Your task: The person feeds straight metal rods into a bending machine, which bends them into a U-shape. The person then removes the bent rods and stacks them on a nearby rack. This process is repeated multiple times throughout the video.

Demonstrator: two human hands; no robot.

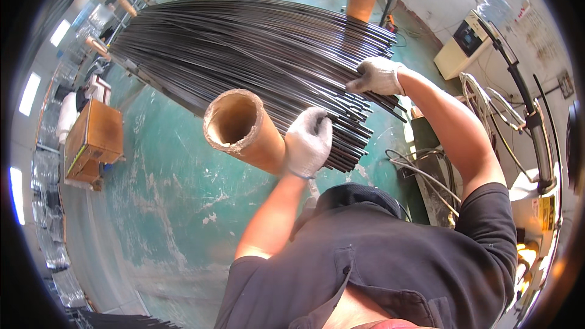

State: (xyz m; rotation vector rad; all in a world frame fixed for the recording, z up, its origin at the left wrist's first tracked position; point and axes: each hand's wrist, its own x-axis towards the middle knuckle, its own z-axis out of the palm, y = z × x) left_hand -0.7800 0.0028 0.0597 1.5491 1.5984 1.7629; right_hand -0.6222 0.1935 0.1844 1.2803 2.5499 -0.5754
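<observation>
A wide bundle of long, thin black rods (244,42) lies fanned out in front of me, its ends uneven toward the right. My left hand (309,141), in a whitish work glove, is closed at the near side of the bundle. One rod runs up to its curled fingers, beside a brown cardboard tube (247,131) that stands upright. Farther right, my gloved right hand (376,77) is closed over rod ends, thumb toward the bundle. Its fingers partly hide how many rods it grips.
Another brown tube (362,2) stands at the far side of the rods. A wooden cabinet (94,140) is on the left. At right are a water dispenser (466,42), looped hoses (426,173) and a black jointed arm (536,128). The green floor (164,195) is scuffed.
</observation>
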